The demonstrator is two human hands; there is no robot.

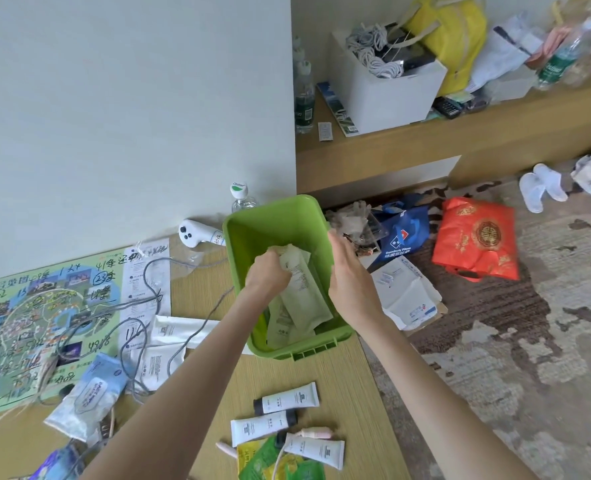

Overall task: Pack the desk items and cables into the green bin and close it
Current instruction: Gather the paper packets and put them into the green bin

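Though lidless, green bin [252, 233] w/ packets [304, 292]

The scene is bright and evenly lit by soft, diffuse light that looks like daylight; its source is not in view. Shadows are faint: only a thin, soft one lies under the open green plastic bin [297, 355] on the pale wooden desk top [339, 375]. The plain pale wall [131, 98] is slightly washed out, with a cool tint. Wide-angle distortion bends straight lines, so the wall corner and the light wooden shelf [460, 133] lean and curve toward the edges. The far upper right corner is smeared and soft, and the clear plastic bottle with a green label [560, 64] there is blurred. Fine print on the packets is unreadable.
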